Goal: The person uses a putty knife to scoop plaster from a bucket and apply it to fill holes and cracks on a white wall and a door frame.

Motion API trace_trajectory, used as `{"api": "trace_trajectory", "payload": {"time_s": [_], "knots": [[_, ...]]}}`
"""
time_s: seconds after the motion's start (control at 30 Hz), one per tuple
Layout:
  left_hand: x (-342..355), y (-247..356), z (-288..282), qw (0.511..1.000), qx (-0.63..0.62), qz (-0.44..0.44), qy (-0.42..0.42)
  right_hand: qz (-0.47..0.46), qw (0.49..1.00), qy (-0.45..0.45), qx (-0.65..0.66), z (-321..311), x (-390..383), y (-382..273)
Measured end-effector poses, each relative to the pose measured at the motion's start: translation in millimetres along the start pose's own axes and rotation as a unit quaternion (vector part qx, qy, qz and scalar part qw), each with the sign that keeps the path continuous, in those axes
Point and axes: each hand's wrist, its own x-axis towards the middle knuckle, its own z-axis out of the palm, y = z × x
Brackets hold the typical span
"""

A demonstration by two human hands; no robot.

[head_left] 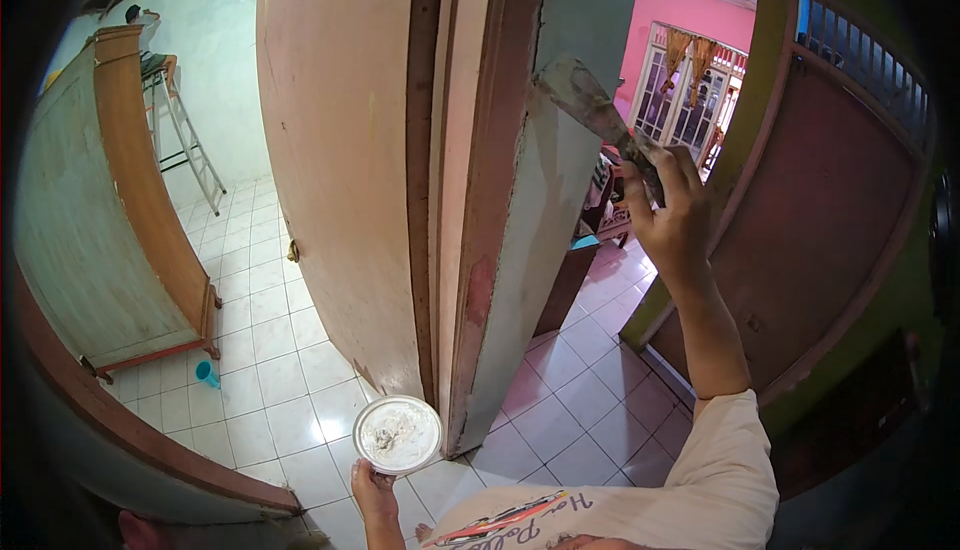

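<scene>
My right hand (665, 195) is raised at centre right, gripping the handle of a putty knife (585, 100). The knife's stained blade rests on or very near the pale grey-green wall strip (545, 200) beside the pink-brown door frame (485, 210), high up by a rough seam. Low at the centre, my left hand (372, 490) holds a round white lid or shallow tub (397, 434) with white paste and a small lump in it. An open cream wooden door (340, 180) stands left of the frame.
Left, a room has a tall wardrobe (120, 210), a turquoise scoop (208, 374) on the tiled floor (260, 390), and another person (155, 55) up on a stepladder (185, 140). Right are a pink room with curtained windows (690, 100) and a dark red door (790, 230).
</scene>
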Motion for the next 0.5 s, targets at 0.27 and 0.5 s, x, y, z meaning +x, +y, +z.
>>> {"api": "trace_trajectory", "payload": {"time_s": [0.27,0.5], "knots": [[5.0,-3.4,2.0,1.000,-0.022,0.008,-0.011,0.057,0.993,-0.028,0.103,24.9,-54.0,-6.4],[11.6,-1.6,-9.6,1.000,0.002,0.006,-0.027,0.083,0.988,0.011,0.131,33.9,-46.9,-14.9]]}}
